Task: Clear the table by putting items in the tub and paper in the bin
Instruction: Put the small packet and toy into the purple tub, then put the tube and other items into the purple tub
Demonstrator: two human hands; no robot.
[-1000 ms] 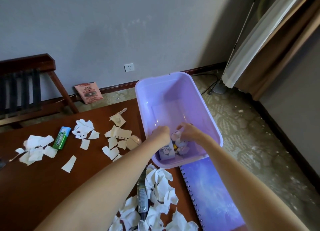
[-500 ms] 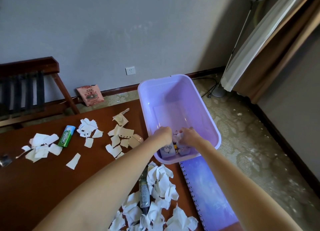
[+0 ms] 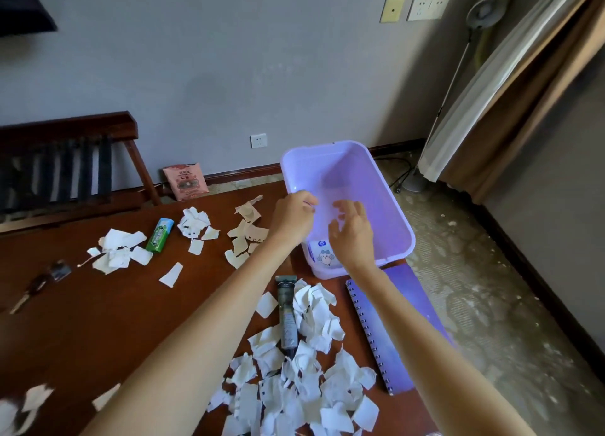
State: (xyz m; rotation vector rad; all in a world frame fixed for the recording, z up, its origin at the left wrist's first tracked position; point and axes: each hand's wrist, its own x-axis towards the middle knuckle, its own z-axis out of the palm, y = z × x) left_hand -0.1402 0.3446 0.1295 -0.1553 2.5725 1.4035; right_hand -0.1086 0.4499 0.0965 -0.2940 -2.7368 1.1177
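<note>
While the left hand (image 3: 293, 217) and right hand (image 3: 352, 235) hover empty over the tub (image 3: 376, 186), fingers loosely curled, I log the dark tube (image 3: 287, 311) on the table (image 3: 98, 321) just nearside of the tub, among paper scraps (image 3: 311, 389), long axis pointing at the tub, nearer the left hand.

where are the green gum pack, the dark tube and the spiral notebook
green gum pack (image 3: 159, 235), head view, middle of its printed top face
dark tube (image 3: 287, 314), head view, middle of its body
spiral notebook (image 3: 397, 378), head view, purple cover near the lower corner, beside the spiral
</note>
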